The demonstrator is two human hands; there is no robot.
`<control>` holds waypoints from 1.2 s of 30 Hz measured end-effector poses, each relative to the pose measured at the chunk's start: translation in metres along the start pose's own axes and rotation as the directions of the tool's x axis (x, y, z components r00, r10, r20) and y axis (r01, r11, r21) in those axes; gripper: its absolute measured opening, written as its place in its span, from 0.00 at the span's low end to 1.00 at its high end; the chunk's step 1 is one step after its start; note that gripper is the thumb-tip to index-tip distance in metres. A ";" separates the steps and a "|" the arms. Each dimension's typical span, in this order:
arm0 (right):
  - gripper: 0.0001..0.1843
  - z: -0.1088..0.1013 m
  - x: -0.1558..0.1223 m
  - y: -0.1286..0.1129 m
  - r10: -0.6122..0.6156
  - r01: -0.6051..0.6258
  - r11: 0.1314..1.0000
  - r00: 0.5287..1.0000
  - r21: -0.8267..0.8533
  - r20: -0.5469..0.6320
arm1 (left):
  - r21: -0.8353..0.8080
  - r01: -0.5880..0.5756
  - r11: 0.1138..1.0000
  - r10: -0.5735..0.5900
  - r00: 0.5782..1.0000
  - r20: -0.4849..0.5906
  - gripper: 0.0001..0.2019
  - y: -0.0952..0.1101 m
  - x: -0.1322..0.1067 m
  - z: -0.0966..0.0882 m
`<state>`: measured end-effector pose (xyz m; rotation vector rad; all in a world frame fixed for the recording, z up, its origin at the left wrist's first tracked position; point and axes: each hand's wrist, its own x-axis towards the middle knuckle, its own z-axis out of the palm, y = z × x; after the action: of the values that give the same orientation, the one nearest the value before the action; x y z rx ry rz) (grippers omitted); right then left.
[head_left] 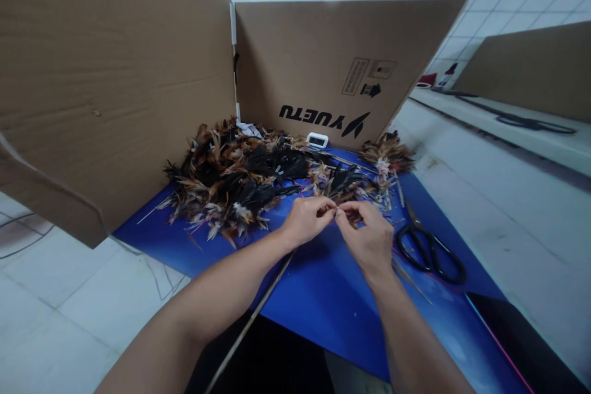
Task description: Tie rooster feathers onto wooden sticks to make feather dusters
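Note:
My left hand (308, 220) and my right hand (364, 234) meet over the blue mat (323, 295), fingertips pinched together around small dark feathers. A thin stick (252, 320) runs from the pinch down toward me, under my left forearm. Just beyond the hands lies a big heap of black, brown and white feathers (240, 178). A smaller tuft of brown feathers (385, 157) lies at the mat's far right.
Black-handled scissors (429, 249) lie on the mat right of my right hand. Tall cardboard panels (115, 74) wall off the left and back. A small white device (317, 140) stands by the back panel. A dark slab (521, 338) sits at the near right.

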<state>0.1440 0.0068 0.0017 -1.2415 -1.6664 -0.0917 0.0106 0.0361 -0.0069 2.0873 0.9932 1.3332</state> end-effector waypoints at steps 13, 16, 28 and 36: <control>0.03 -0.001 0.000 0.000 0.001 -0.001 1.000 1.000 0.005 0.018 | 0.039 -0.063 0.997 0.063 0.998 -0.010 0.07 -0.001 -0.001 0.000; 0.03 -0.001 0.000 0.000 0.009 -0.009 1.000 1.000 0.006 0.015 | 0.039 -0.047 0.998 0.047 0.999 -0.002 0.07 0.001 -0.001 -0.001; 0.02 -0.001 -0.001 0.003 0.002 -0.002 1.000 1.000 0.008 0.027 | -0.046 -0.027 0.999 0.026 0.999 -0.018 0.06 0.003 0.002 -0.001; 0.06 -0.002 0.001 0.000 0.243 -0.261 0.945 0.963 0.196 0.113 | -0.114 0.033 0.993 -0.035 0.999 -0.017 0.06 0.004 0.002 -0.001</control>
<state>0.1453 0.0062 0.0031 -1.2999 -1.5320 0.2927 0.0117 0.0354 -0.0022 1.9684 0.9333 1.3622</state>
